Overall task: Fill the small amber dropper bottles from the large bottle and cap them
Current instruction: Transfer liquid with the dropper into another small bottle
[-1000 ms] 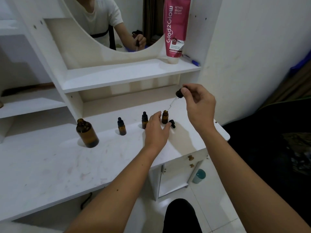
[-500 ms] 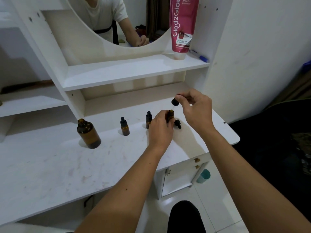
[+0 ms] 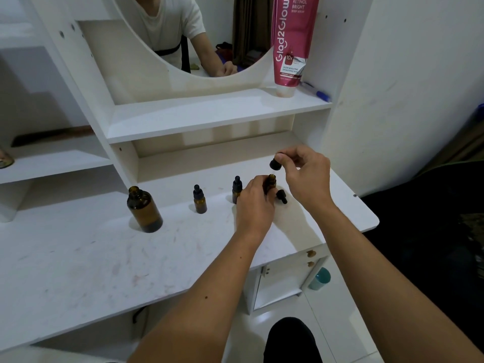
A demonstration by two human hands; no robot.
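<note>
The left hand (image 3: pixel 255 203) grips an open small bottle (image 3: pixel 271 182) on the bench (image 3: pixel 104 258); the right hand (image 3: pixel 305 171) pinches a dropper cap (image 3: pixel 275 164) just above it.

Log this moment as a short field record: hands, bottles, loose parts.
left hand: grips open small bottle on the desk
right hand: pinches dropper cap above that bottle
capped small bottles: two
large bottle: uncapped, standing left
loose cap: lying beside the open bottle
</note>
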